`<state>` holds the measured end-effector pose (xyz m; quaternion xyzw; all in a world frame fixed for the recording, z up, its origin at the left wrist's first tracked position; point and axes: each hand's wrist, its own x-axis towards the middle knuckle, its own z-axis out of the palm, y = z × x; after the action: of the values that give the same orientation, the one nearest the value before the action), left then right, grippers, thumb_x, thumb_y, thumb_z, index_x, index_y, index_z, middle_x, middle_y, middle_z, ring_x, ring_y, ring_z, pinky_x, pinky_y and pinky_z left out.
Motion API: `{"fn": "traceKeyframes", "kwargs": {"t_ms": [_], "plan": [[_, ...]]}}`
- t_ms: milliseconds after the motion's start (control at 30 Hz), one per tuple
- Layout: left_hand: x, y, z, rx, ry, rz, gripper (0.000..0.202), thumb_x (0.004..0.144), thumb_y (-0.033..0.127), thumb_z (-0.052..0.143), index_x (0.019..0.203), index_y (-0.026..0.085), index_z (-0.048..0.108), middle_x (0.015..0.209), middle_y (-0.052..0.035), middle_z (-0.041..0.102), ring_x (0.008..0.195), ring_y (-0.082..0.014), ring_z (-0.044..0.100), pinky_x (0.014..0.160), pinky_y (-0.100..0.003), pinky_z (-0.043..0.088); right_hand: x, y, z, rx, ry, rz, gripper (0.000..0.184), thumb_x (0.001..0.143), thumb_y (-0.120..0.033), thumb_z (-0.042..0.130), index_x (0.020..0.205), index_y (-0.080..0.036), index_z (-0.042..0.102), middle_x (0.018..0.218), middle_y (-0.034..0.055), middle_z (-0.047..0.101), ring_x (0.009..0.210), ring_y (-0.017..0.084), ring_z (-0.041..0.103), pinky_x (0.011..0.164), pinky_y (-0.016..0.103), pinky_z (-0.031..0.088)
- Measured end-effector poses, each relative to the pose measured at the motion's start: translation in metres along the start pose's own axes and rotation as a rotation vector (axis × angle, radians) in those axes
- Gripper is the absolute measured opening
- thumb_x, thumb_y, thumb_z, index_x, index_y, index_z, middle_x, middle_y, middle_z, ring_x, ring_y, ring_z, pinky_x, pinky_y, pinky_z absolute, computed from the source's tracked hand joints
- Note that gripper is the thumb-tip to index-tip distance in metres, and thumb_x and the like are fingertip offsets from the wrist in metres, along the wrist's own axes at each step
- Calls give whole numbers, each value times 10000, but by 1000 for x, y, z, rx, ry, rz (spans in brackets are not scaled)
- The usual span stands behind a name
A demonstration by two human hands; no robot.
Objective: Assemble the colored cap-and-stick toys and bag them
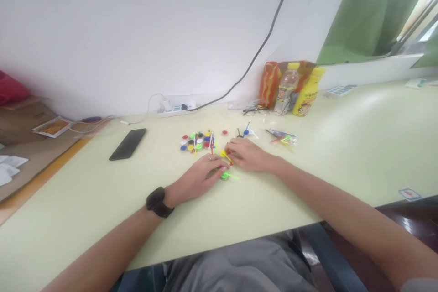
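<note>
Bending inward over the table (191, 237), the two hands nearly meet, probably so that small plastic parts can be worked from both sides; take the gap between them as the dial's centre. At 8 o'clock lies the left hand (201, 177), fingers drawn together by the green piece (225, 175) at 6; whether they clamp anything, I cannot tell. At 3, the right hand (251, 155) curls its fingertips close against the yellow piece (223, 154) near the centre; I cannot tell how firmly. Beyond, at 10, coloured discs (200, 141) lie bunched with sticks (212, 138) among them, presumably for easy reach. A red disc (225, 132) sits apart at 12, a blue piece (246, 132) at 1, a stick pile (286, 138) at 2. The phone (128, 144) lies at 9, well apart. Farther off, near 1, stands a clear bottle (284, 93), its fill hard to judge; beside it, the yellow bottle (308, 93) hides its contents, as does the red-and-yellow bag (269, 83) behind.
</note>
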<state>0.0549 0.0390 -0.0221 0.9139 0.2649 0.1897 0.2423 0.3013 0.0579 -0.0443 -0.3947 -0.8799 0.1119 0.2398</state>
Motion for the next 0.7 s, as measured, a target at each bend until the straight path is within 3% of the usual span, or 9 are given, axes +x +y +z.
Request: {"fn": "traceKeyframes", "kwargs": {"t_ms": [700], "plan": [[0, 0, 0, 5, 10, -4, 349, 1117, 392, 434, 1226, 258, 738, 1215, -93, 712, 1145, -264, 617, 1021, -435, 519, -1, -1, -2, -7, -3, -8, 73, 1007, -182, 559, 1027, -209, 623, 1042, 78, 660, 992, 235, 574, 868, 364, 406]]}}
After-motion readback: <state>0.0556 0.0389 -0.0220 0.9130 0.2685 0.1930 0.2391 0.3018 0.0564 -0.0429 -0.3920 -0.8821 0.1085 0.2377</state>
